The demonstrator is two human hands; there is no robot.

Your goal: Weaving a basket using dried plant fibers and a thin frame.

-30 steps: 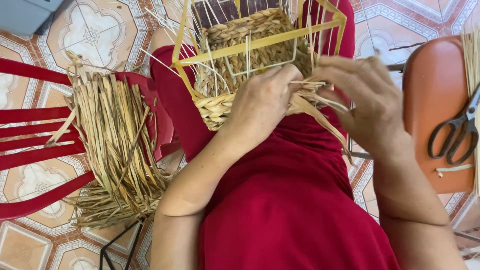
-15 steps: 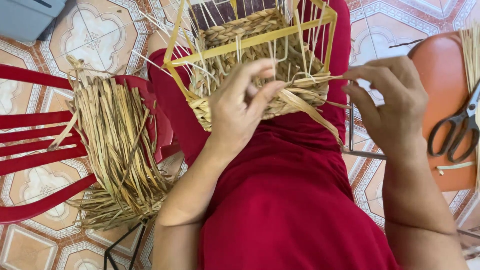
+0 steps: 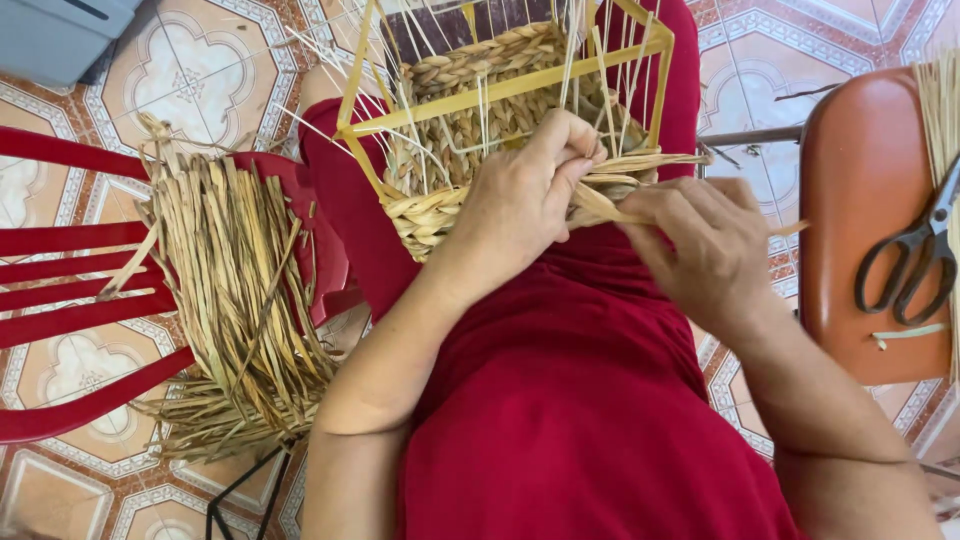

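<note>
Pinching a straw strand (image 3: 640,160) at the basket (image 3: 500,130) rim, both hands, left (image 3: 520,205) and right (image 3: 715,250), close on it; scissors (image 3: 915,255) lie right of the basket.

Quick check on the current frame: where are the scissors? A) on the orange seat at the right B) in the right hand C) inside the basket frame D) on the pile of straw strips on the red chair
A: the scissors lie on the orange seat at the right edge, untouched, while the left hand and right hand are both on the woven basket in the lap.
</note>
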